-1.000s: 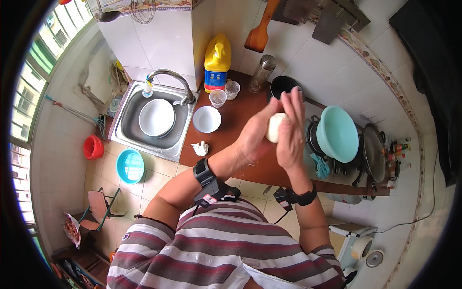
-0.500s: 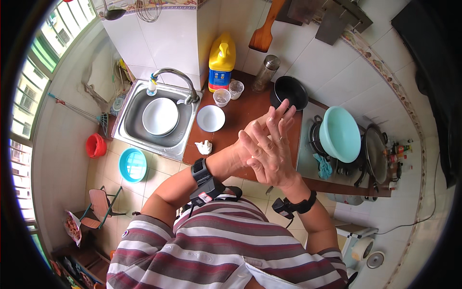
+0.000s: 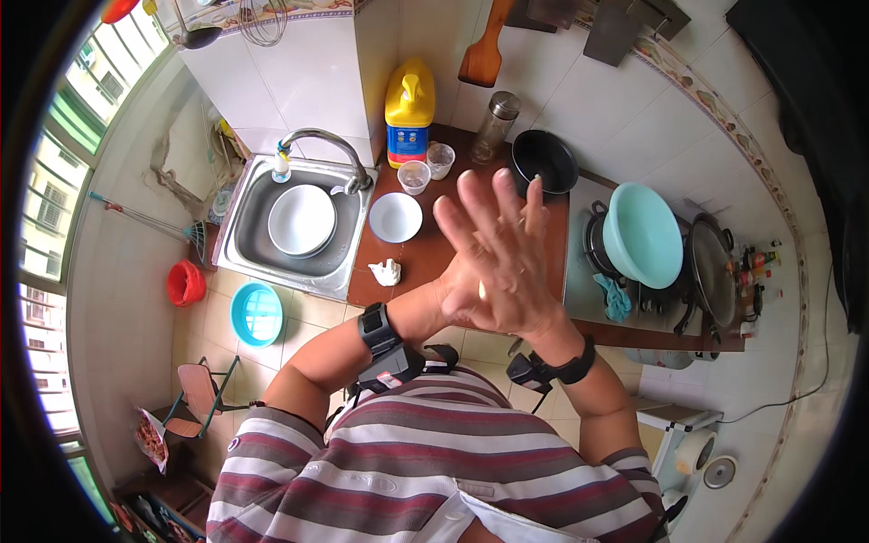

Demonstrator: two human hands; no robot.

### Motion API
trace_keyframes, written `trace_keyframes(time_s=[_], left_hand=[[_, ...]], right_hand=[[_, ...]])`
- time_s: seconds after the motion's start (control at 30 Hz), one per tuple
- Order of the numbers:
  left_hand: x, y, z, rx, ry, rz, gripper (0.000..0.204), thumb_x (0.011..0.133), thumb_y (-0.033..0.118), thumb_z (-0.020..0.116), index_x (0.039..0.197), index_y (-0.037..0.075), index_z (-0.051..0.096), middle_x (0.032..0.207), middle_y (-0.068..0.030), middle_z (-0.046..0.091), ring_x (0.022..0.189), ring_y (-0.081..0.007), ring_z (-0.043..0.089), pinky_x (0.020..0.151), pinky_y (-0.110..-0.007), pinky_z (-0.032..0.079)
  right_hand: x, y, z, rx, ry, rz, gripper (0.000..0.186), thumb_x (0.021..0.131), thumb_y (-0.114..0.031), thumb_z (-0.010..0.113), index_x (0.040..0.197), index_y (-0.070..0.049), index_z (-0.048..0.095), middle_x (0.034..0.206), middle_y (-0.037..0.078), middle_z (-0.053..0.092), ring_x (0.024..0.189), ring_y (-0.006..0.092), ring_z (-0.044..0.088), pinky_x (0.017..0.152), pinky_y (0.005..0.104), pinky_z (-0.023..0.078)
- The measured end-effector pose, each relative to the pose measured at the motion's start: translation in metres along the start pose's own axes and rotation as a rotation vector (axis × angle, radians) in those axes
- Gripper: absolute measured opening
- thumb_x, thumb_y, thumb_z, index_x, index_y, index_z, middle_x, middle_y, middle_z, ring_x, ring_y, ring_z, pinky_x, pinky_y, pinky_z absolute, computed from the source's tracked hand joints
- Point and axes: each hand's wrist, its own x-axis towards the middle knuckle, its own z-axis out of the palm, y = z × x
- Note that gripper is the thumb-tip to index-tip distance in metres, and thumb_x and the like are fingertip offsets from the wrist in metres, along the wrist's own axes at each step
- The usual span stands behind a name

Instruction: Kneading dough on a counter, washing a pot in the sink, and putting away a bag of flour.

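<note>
My right hand (image 3: 502, 267) lies over my left hand (image 3: 453, 281) above the brown counter (image 3: 367, 285), its fingers spread and stretched forward. The left one is mostly hidden beneath it, so its grip is unclear. A small pale patch (image 3: 482, 291), perhaps dough, shows between them. To their left are a white bowl (image 3: 395, 217), a crumpled white item (image 3: 386, 271) and two plastic cups (image 3: 414, 178). Just beyond my fingertips sits a black pot (image 3: 545, 159).
A steel sink (image 3: 244, 258) with white dishes stands left, a yellow jug (image 3: 409, 95) and glass jar (image 3: 495, 127) at the back. Rightward, a turquoise basin (image 3: 641, 233) rests on the stove near a dark pan (image 3: 711, 271). A blue tub (image 3: 256, 312) is on the floor.
A second ago my palms faced each other around a white ball. My right hand has since turned over the left with fingers spreading, largely covering the ball and the left hand.
</note>
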Motion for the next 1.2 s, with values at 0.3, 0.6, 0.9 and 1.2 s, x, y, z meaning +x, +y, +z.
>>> trace_keyframes(time_s=[0.3, 0.6, 0.9, 1.2], left_hand=[[0.000, 0.038, -0.002, -0.397, 0.050, -0.661, 0.069, 0.096, 0.055, 0.039, 0.151, 0.019, 0.017, 0.153, -0.0100, 0.027, 0.137, -0.0339, 0.031, 0.111, -0.051, 0.028], [0.003, 0.015, -0.003, -0.718, 0.045, -0.604, 0.064, 0.097, 0.055, 0.035, 0.149, 0.019, 0.025, 0.151, -0.0108, 0.031, 0.137, -0.0334, 0.033, 0.110, -0.056, 0.026], [0.001, 0.024, -0.030, -1.453, 0.061, -0.639, 0.063, 0.095, 0.059, 0.035, 0.144, 0.020, 0.035, 0.145, -0.0123, 0.040, 0.134, -0.0341, 0.038, 0.109, -0.053, 0.030], [-0.029, -0.036, -0.078, -0.544, 0.724, -1.016, 0.053, 0.100, 0.049, 0.027, 0.125, 0.007, 0.048, 0.124, -0.0138, 0.055, 0.114, -0.0297, 0.054, 0.097, -0.047, 0.043]], right_hand=[[-0.001, 0.002, 0.007, 0.000, -0.013, -0.047, 0.098, 0.078, -0.085, 0.020, 0.149, -0.018, 0.031, 0.157, 0.014, 0.017, 0.146, 0.0352, 0.007, 0.110, 0.0638, -0.004], [-0.007, 0.005, 0.016, -0.039, -0.139, -0.033, 0.106, 0.074, -0.088, 0.024, 0.148, -0.013, 0.032, 0.156, 0.017, 0.018, 0.146, 0.0357, 0.006, 0.111, 0.0605, -0.004], [-0.008, 0.030, -0.009, 0.639, -0.024, 0.426, 0.064, 0.096, -0.046, 0.048, 0.142, -0.003, 0.039, 0.146, 0.019, 0.039, 0.129, 0.0315, 0.045, 0.098, 0.0383, 0.044], [-0.078, 0.050, 0.077, 0.871, -0.019, 0.869, 0.043, 0.083, -0.015, 0.074, 0.118, -0.003, 0.050, 0.111, 0.014, 0.063, 0.099, 0.0163, 0.062, 0.083, 0.0296, 0.052]])
